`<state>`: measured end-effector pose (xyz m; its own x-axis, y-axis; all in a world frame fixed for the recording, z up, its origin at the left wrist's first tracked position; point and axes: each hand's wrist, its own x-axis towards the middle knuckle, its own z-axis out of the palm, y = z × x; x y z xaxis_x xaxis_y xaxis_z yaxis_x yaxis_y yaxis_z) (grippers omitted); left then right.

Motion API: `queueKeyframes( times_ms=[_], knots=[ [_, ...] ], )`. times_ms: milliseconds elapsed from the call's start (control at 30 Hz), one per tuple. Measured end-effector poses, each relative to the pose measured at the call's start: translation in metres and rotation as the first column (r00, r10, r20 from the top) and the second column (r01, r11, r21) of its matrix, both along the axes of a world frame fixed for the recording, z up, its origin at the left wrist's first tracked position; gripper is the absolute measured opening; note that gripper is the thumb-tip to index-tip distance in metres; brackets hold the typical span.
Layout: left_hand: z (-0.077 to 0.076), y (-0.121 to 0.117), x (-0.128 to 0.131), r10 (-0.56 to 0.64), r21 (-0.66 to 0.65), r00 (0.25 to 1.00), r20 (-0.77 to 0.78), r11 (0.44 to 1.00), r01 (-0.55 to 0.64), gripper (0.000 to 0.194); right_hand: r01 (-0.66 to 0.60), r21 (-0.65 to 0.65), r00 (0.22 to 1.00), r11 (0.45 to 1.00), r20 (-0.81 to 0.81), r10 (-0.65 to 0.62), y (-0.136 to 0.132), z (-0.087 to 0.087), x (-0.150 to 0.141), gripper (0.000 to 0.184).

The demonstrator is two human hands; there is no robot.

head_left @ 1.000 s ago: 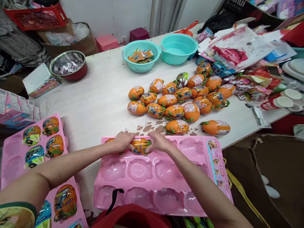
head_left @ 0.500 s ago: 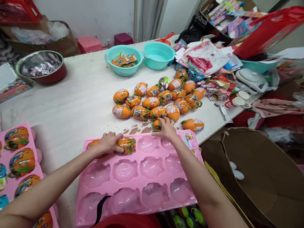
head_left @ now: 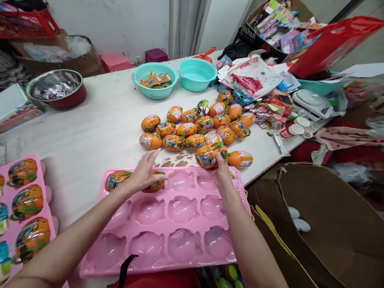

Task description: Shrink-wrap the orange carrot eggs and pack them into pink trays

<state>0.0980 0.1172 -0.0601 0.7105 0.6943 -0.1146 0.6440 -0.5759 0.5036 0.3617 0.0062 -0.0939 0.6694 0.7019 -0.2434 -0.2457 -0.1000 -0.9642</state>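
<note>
My right hand [head_left: 221, 170] grips an orange toy egg [head_left: 207, 155] with green tentacle-like markings, held above the back right of a pink moulded tray [head_left: 162, 272]. My left hand [head_left: 147, 173] hangs with fingers apart over the tray's back row and holds nothing. Beneath it, partly covered, an orange egg [head_left: 155, 185] lies in the second hollow. Another egg [head_left: 115, 181] fills the back left hollow. The tray's other visible hollows hold nothing. Beyond the tray lies a cluster of similar eggs [head_left: 186, 129], with one green and white egg [head_left: 203, 107] among them.
A second pink tray [head_left: 39, 168] with eggs stands at the left. Two turquoise basins [head_left: 156, 94] and a steel-lined red bowl [head_left: 67, 100] stand at the back. Packaging and paper cups [head_left: 295, 130] crowd the right side. A large cardboard box [head_left: 330, 208] is below the table's right edge.
My right hand has lifted an egg from the table and brought it over the tray. My left hand has let go of the egg in the second hollow and risen, fingers opening.
</note>
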Motion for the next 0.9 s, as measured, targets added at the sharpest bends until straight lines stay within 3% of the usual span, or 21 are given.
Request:
queueKeyframes(
  times_ms=[100,167,200,267,333,367,400,467,533,567,600,633,733,900],
  knots=[
    [0.004,-0.029,0.055,-0.073,-0.052,0.958,0.277,0.995,0.091,0.112,-0.088,0.087,0.945,0.992,-0.307,0.111,-0.023,0.001,-0.046,0.063],
    [-0.001,-0.040,0.079,-0.108,-0.078,0.936,0.336,0.987,0.142,0.104,-0.139,0.065,0.939,0.988,-0.309,0.152,-0.041,-0.004,-0.059,0.062],
    [-0.005,-0.042,0.084,-0.138,-0.085,0.940,0.311,0.981,0.172,0.096,-0.153,0.011,0.965,0.988,-0.215,0.151,-0.049,-0.007,-0.057,0.063],
    [-0.017,-0.041,0.081,-0.227,-0.100,0.950,0.214,0.962,0.252,0.087,-0.131,-0.136,0.980,0.982,0.129,0.149,-0.058,-0.015,-0.040,0.067],
    [-0.029,-0.034,0.070,-0.314,-0.113,0.946,0.076,0.940,0.321,0.087,-0.150,-0.293,0.833,0.944,0.477,0.281,-0.052,-0.021,-0.015,0.074],
    [-0.034,-0.030,0.064,-0.340,-0.117,0.940,-0.004,0.934,0.337,0.089,-0.208,-0.389,0.717,0.898,0.564,0.410,-0.043,-0.023,-0.004,0.076],
    [-0.037,-0.025,0.059,-0.355,-0.126,0.931,-0.081,0.931,0.344,0.092,-0.290,-0.501,0.597,0.816,0.572,0.563,-0.032,-0.025,0.006,0.077],
    [-0.040,-0.018,0.055,-0.379,-0.181,0.907,-0.185,0.920,0.347,0.095,-0.455,-0.703,0.392,0.547,0.393,0.832,-0.005,-0.027,0.018,0.075],
    [-0.039,-0.013,0.058,-0.402,-0.265,0.892,-0.208,0.901,0.344,0.096,-0.572,-0.766,0.274,0.294,0.159,0.949,0.017,-0.030,0.022,0.069],
    [-0.039,-0.012,0.060,-0.404,-0.305,0.887,-0.225,0.894,0.329,0.097,-0.613,-0.758,0.243,0.225,0.090,0.966,0.025,-0.032,0.023,0.066],
    [-0.038,-0.012,0.063,-0.395,-0.332,0.881,-0.260,0.893,0.302,0.099,-0.635,-0.745,0.223,0.202,0.073,0.972,0.029,-0.035,0.022,0.063],
    [-0.038,-0.012,0.065,-0.374,-0.343,0.875,-0.308,0.901,0.265,0.102,-0.633,-0.744,0.212,0.214,0.100,0.972,0.030,-0.038,0.021,0.061],
    [-0.036,-0.014,0.072,-0.298,-0.304,0.847,-0.441,0.937,0.172,0.098,-0.531,-0.777,0.191,0.338,0.279,0.941,0.023,-0.048,0.015,0.057],
    [-0.025,-0.019,0.076,-0.275,-0.206,0.850,-0.449,0.958,0.201,0.067,-0.414,-0.738,0.198,0.533,0.498,0.844,0.004,-0.043,-0.002,0.048]
  ],
)
